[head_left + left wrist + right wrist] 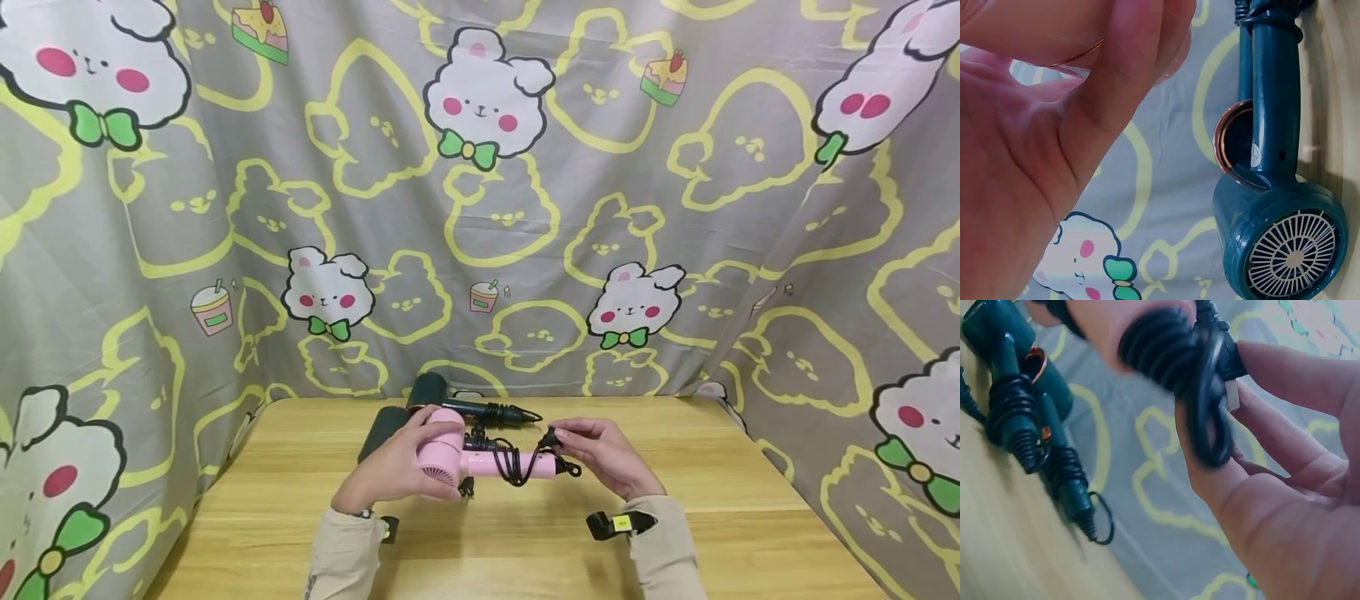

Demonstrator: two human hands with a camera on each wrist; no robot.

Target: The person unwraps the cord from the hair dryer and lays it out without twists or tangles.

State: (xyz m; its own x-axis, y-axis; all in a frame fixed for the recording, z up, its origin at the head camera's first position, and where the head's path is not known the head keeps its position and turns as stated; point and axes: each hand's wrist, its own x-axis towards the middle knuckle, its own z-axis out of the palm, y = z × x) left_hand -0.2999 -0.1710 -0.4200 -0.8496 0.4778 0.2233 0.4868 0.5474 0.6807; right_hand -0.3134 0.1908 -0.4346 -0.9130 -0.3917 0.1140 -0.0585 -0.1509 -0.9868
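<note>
Beige sleeves (341,554) rise from the bottom edge of the head view, a black wrist device (621,524) at the right cuff, as I watch by remote camera two bare hands at work at lower centre. The left hand (393,462) is bent round the head of a pink hair dryer (483,463), fingers over the top and thumb beneath, the handle pointing towards the right of the frame. The right hand (600,450) angles in from the right, its thumb and fingertips drawn narrow on a black plug (551,435) just beyond the handle's end; my right wrist view shows a pale piece of it jutting between the digits at upper right. A black cord (514,468) loops round the pink handle. Behind, on a wood-grain table (712,492), lie two dark green hair dryers (428,390), one partly hidden by the left hand. On my left wrist view, a round pale grille (1294,259) faces out at lower right, beside a copper-coloured rim. Across the upper frame hangs a grey curtain (517,12), a lidded cup (483,297) with a straw printed at its centre.
</note>
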